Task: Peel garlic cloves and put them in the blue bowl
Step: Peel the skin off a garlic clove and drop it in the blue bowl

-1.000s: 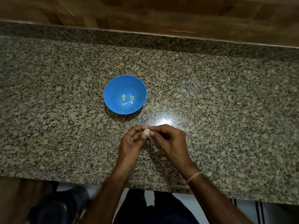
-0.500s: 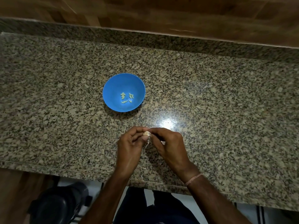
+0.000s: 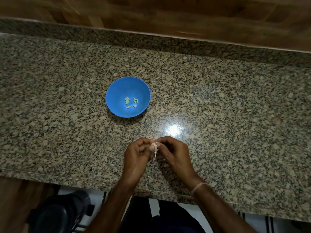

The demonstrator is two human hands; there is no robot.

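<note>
A blue bowl (image 3: 117,91) stands on the granite counter, with several peeled pale cloves (image 3: 131,103) lying in its bottom. Nearer to me, above the counter's front part, both hands meet around one garlic clove (image 3: 154,145). My left hand (image 3: 137,154) pinches the clove between thumb and fingertips. My right hand (image 3: 175,153) pinches it from the other side. A strip of papery skin (image 3: 154,154) hangs down from the clove between the hands. Most of the clove is hidden by the fingers.
The speckled granite counter (image 3: 235,106) runs left to right, with a raised back ledge and wood panelling (image 3: 168,12) behind. A bright light reflection (image 3: 173,130) lies just beyond my hands. A dark object (image 3: 58,214) sits below the counter's front edge at lower left.
The hands stay together on the clove just short of the bowl. A strip of skin hangs lower from the clove than before. The bowl has not moved.
</note>
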